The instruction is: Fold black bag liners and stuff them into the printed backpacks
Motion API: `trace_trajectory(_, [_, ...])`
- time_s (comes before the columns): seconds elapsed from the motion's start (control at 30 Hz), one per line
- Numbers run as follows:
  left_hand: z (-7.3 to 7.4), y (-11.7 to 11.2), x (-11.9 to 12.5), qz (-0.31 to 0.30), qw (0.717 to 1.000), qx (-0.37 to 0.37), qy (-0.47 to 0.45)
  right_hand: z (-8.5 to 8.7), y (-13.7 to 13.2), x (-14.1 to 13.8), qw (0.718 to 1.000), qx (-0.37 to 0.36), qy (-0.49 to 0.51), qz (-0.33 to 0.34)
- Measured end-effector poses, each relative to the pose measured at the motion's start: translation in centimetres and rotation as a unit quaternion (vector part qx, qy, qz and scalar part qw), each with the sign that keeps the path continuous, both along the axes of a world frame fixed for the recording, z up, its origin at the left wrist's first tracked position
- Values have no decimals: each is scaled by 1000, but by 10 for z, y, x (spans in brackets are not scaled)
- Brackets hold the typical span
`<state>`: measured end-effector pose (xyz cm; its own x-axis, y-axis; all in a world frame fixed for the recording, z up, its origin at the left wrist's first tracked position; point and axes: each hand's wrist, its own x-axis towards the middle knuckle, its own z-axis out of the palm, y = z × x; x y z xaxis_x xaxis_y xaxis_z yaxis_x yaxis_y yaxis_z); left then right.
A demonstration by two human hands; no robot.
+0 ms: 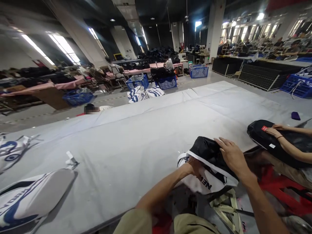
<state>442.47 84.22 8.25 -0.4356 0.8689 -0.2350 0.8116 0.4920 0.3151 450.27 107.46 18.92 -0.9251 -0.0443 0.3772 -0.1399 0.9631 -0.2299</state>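
A black-and-white bag (204, 148) with dark lettering on its white part lies at the table's near edge, in front of me. Its black fabric bulges upward, and a white edge runs along the opening. My left hand (195, 167) reaches into that opening from the left, its fingers largely hidden by the fabric. On the upper right of the black fabric rests my right hand (229, 152), fingers stretched out and touching it. The bag's lower part hangs over the edge above my knees.
A long table (136, 139) with a white cover stretches before me. White-and-blue bags (53, 191) lie at left. To the right, a co-worker's hands (274, 131) touch a black bag (260, 128). A purple item (295, 115) sits near the right edge. Blue baskets (198, 71) stand beyond.
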Motion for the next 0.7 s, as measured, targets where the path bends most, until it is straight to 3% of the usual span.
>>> trace_trajectory(0.13, [-30,26,-32,-11,998,15,65,-37,-41,12,994,60,88,-10])
trace_trajectory(0.27, [-47,23,-36,-52,995,25,76,-73,-46,13,988,113,98,-44])
trace_trajectory(0.5, [-58,-12,-11,-74,994,14,79,-74,-5,3,985,126,119,-4])
trace_trajectory(0.7, [-60,-15,2,-81,995,-14,61,-79,8,26,989,89,117,-13])
